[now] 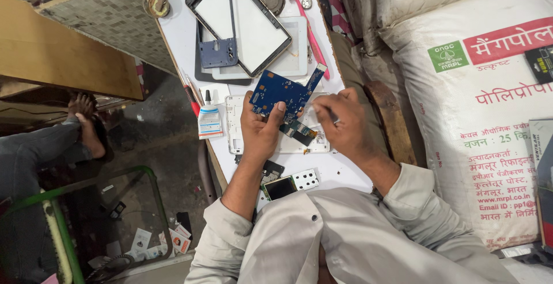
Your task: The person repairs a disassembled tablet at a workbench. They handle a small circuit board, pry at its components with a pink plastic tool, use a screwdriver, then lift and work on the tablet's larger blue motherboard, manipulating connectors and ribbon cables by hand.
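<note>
1. From the head view I see my left hand (pixel 262 131) gripping a blue circuit board (pixel 282 93), thumb pressed on its lower edge, the board lifted just above the desk (pixel 173 30).
2. My right hand (pixel 343 125) is closed around a thin tool (pixel 332 117); I cannot tell its kind, as the fingers hide most of it. Its tip points toward the board's lower right.
3. A short flat cable with a dark connector piece (pixel 299 131) hangs from the board between both hands.
4. Under the hands lies a white device shell (pixel 236 125), flat on the desk.
5. Just left of the shell stands a small glue bottle (pixel 209 120), beside a red pen (pixel 192 97).
6. Farther up the desk lie a black screen frame (pixel 253 25) and a pink toothbrush (pixel 308 27).
7. Near my chest rest a small dark display (pixel 280 188) and a perforated metal plate (pixel 305 179).
8. White printed sacks (pixel 478 117) are stacked to the right.
</note>
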`<state>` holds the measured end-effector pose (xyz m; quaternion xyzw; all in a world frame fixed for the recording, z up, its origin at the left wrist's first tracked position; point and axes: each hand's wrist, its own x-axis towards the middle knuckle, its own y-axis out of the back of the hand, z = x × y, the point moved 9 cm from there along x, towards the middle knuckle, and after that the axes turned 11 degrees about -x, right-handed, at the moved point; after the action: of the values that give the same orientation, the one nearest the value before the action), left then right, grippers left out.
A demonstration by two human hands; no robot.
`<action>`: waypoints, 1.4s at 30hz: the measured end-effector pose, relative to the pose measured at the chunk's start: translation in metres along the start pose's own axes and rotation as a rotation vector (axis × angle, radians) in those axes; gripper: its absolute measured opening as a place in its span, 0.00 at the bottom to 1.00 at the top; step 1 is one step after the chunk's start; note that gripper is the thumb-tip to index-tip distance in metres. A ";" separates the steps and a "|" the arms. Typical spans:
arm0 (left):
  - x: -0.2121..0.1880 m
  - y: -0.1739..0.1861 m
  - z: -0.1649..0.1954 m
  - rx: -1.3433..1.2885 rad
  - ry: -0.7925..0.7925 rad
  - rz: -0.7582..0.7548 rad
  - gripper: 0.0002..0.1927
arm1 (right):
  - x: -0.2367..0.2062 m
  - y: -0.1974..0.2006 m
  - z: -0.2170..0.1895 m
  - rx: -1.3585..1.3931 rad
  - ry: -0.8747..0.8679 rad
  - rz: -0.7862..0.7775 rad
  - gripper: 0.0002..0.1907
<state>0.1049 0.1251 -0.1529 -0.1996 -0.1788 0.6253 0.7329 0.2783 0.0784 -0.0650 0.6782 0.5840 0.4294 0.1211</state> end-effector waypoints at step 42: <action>0.001 0.001 -0.001 -0.097 0.050 0.048 0.14 | 0.000 -0.009 -0.002 0.040 0.020 -0.047 0.02</action>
<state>0.1046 0.1263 -0.1544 -0.2546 -0.1859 0.6280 0.7115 0.2708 0.0796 -0.0695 0.6622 0.6095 0.4213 0.1117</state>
